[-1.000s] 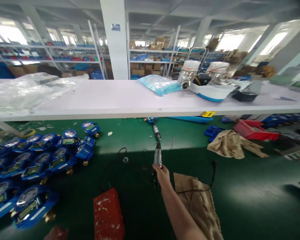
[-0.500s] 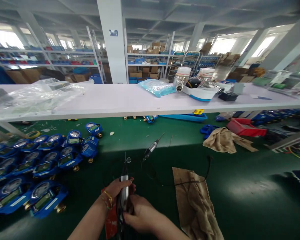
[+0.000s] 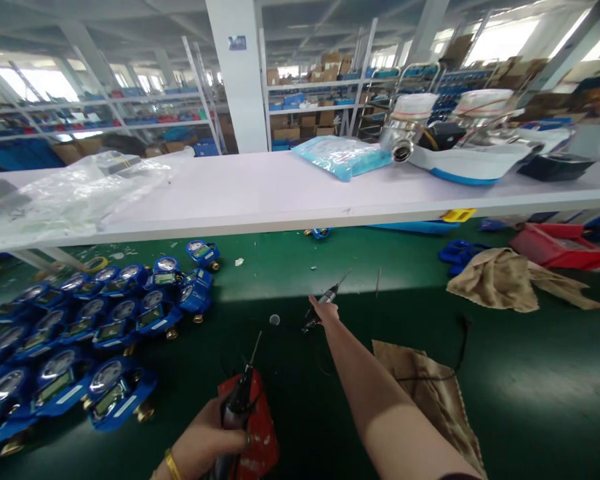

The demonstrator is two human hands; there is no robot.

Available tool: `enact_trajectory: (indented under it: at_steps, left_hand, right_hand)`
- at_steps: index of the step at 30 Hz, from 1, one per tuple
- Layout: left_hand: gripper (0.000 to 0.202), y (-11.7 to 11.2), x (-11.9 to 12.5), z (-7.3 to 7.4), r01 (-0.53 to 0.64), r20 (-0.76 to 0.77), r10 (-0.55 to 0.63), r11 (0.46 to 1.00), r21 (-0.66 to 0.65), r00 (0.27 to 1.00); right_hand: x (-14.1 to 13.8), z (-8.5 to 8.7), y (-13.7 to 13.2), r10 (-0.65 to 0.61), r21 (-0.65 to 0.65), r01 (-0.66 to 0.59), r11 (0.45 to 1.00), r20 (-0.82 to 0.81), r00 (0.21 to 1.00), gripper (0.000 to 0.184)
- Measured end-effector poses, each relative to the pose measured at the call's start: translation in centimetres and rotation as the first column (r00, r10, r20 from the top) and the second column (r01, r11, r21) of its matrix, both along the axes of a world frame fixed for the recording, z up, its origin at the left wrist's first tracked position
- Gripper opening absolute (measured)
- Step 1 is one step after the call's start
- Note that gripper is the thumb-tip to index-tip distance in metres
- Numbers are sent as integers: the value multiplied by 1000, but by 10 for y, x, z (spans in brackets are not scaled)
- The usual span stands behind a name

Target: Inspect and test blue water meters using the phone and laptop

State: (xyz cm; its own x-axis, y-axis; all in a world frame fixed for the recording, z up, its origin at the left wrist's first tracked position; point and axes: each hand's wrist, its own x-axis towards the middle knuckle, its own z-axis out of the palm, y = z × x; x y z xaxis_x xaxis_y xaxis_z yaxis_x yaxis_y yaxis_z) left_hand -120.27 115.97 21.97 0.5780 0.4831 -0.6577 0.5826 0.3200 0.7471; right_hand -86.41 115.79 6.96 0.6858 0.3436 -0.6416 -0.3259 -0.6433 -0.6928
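Note:
My left hand is wrapped around an electric screwdriver, its bit pointing up and away from me. Under that tool lies a red, worn flat piece on the green bench. My right hand reaches forward, its fingers closed over the body of a second electric screwdriver that lies slantwise on the bench. Between the two tools is a small clear disc. A thin metal rod rests to the right of the second screwdriver's tip.
Rows of blue meters with brass fittings fill the bench's left. A brown cloth with a cable across it lies at right, another cloth and a red bin beyond. Above runs a white shelf holding bags and metal parts.
My right hand has left the first screwdriver and stretched forward onto the second one. My left hand keeps the first, now lower and tilted. The view has shifted slightly.

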Motion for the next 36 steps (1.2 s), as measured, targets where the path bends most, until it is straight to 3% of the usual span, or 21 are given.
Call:
enact_trajectory:
  at_steps: [3,5,7,10,13,16,19,24,28,30,33,36]
  left_hand:
    - [41,0,-11,-2,-2,-74,8,997,79,997]
    - [45,-3,-20,0,-52,-60,58,994,95,996]
    - [46,-7,-32,5,-147,-32,151,985,95,988]
    - [46,-14,-59,10,-335,6,336,936,110,942]
    - [51,-16,-95,7,-459,-9,466,875,151,885]
    - [59,-12,-130,-7,-468,-85,489,864,184,868]
    - [56,-3,-153,-29,-384,-181,419,902,199,890]
    - [27,13,-159,-80,-272,-385,383,910,312,840]
    - [30,22,-152,-110,-192,-479,394,889,416,785]
    - [38,23,-148,-111,-190,-452,426,857,480,784]
    - [42,23,-141,-92,-217,-301,424,817,535,854]
    - [39,19,-131,-64,-226,-62,285,860,457,957]
  right_hand:
    - [2,-8,7,-67,35,70,997,-80,995,30]
    - [-3,-8,1,-71,165,92,982,-128,989,30]
    - [-14,-2,-12,-29,346,90,934,-176,984,33]
    - [-41,16,-35,130,613,48,789,-244,961,45]
    - [-79,42,-54,352,784,5,620,-284,892,72]
    - [-123,67,-63,541,868,-22,497,-290,789,82]
    - [-166,85,-66,668,901,-53,431,-279,690,76]
    - [-219,96,-68,767,904,-132,406,-258,588,65]
    - [-247,90,-72,776,884,-205,421,-233,586,58]
    - [-259,86,-74,774,861,-250,443,-228,591,56]
    - [-275,79,-77,774,817,-318,481,-225,591,56]
    - [-292,76,-78,767,755,-398,521,-210,606,59]
